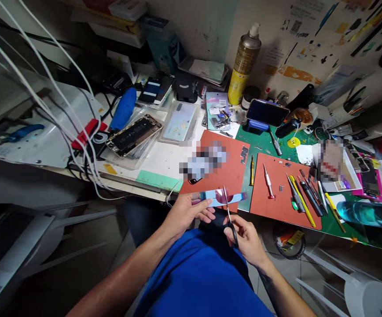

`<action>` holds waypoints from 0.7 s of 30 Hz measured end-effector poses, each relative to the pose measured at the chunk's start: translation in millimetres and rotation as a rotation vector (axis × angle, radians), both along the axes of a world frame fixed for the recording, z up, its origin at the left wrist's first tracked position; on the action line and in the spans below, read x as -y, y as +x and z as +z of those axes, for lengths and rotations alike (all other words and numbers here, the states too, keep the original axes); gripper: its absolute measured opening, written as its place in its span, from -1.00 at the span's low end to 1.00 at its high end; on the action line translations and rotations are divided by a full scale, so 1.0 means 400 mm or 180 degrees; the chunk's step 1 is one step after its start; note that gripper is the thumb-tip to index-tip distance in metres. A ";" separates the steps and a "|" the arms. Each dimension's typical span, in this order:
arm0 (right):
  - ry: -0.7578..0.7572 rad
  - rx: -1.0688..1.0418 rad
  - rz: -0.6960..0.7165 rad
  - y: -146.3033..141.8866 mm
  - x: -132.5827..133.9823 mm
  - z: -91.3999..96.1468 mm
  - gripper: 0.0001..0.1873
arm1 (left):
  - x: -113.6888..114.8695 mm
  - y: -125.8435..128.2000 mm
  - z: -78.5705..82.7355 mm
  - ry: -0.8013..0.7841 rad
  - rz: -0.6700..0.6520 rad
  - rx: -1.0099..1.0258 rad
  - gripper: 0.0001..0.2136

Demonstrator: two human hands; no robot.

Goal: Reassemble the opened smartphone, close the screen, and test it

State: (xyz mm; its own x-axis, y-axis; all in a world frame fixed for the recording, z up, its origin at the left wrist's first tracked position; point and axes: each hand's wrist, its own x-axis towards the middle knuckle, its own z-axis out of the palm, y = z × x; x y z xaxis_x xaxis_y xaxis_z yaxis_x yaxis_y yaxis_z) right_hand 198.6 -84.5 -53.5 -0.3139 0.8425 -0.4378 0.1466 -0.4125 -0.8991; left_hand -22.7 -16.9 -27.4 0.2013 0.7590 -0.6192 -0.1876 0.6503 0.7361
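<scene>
Between the thumb and fingers of my left hand (pixel 187 210) is one end of a thin blue and clear film strip (pixel 219 200), which has a curved notch in it. My right hand (pixel 245 237) is closed round the black handles of a pair of scissors (pixel 229 219). The scissor blades point away from me and cross the strip near its middle; whether they are closed on it I cannot tell. Both hands are at the table's front edge, just before an orange mat (pixel 224 171). On that mat lies a phone-like thing (pixel 196 179), mostly blurred out.
A second orange mat (pixel 260 176) carries a screwdriver (pixel 268 180), tweezers and several pens or tools. Left stand an opened phone (pixel 133 134) and a pale phone back (pixel 179 121). A spray can (pixel 244 66) and a propped phone (pixel 267 113) are behind. White cables (pixel 88 149) hang at left.
</scene>
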 end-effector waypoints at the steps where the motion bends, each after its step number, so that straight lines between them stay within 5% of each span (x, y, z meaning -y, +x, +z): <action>1: -0.0023 0.0019 -0.0009 -0.001 0.001 -0.007 -0.53 | 0.000 -0.001 -0.001 -0.0014 0.0014 -0.0015 -0.55; 8: -0.0081 0.0051 0.0066 -0.016 0.000 -0.030 -0.53 | 0.007 -0.022 -0.001 -0.0133 0.0125 -0.0192 -0.49; 15: 0.0104 0.0267 0.0158 0.018 0.031 0.073 -0.60 | 0.056 -0.064 0.011 -0.0127 0.0389 -0.0616 -0.42; 21: 0.0779 0.2511 -0.0587 0.206 0.035 0.127 -0.69 | 0.100 -0.056 -0.013 -0.0236 0.0170 -0.0618 -0.39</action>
State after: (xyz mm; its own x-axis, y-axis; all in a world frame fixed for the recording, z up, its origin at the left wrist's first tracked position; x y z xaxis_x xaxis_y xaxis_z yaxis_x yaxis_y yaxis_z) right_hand 281.0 -98.7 -2.8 0.1590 0.9498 -0.2695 0.7181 -0.2986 -0.6286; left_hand -45.1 -57.0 -32.8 0.0334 0.7163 -0.6970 -0.0826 0.6969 0.7123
